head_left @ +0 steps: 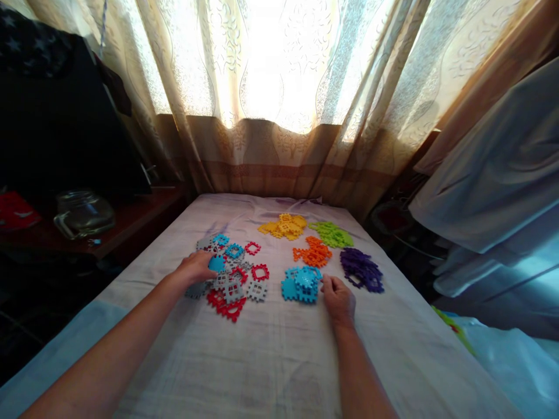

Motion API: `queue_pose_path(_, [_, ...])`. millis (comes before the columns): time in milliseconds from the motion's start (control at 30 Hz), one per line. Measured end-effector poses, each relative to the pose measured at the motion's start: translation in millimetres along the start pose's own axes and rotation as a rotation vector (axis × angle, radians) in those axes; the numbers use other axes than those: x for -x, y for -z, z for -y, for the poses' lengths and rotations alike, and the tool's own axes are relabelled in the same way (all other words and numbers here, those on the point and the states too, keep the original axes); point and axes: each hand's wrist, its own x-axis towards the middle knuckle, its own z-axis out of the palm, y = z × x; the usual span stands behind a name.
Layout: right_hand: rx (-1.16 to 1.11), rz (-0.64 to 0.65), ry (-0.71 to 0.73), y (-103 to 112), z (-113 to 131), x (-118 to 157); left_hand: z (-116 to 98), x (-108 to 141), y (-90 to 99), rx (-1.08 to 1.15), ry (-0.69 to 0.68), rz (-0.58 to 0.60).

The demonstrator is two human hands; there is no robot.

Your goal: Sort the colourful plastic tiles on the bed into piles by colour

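On the left, my left hand [198, 266] has its fingers closed on a blue interlocking plastic tile [217, 263]. That tile is over a mixed heap of grey tiles [234, 291], red tiles [227, 308] and a few blue ones. Some red open-frame tiles [260, 272] lie loose at the heap's right side. My right hand [338, 299] is curled close against the right edge of a pile of blue tiles [303, 284]. Its fingertips point toward that pile, and whatever they may hold is hidden.
Separate piles of yellow tiles [283, 226], green tiles [332, 234], orange tiles [313, 252] and purple tiles [361, 270] lie on the pale sheet [271, 361]. A glass jug [84, 215] stands on a dark side table at left. Curtains [271, 145] hang behind; clothes [493, 157] hang at right.
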Motion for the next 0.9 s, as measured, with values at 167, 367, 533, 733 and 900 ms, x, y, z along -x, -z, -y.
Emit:
queue_pose_path(167, [0.008,-0.012,0.018,-0.9,-2.6,-0.3,4.9,5.5,11.4,0.077,-0.015,0.005])
queue_pose_path(367, [0.007,-0.046,0.032,-4.2,-6.7,-1.0,-0.8,9.5,25.0,0.193,-0.031,-0.054])
queue_pose_path(533, [0.084,-0.027,0.167,-10.2,-12.0,-2.7,-45.5,10.3,12.5,0.380,-0.128,-0.040])
queue_pose_path(733, [0.300,0.012,0.331,-16.1,-16.6,-1.1,-121.2,10.6,-32.4,0.564,-0.244,0.081])
queue_pose_path(900, [0.331,0.059,0.267,-13.5,-11.8,1.8,-149.0,6.8,-53.5,0.550,-0.268,0.084])
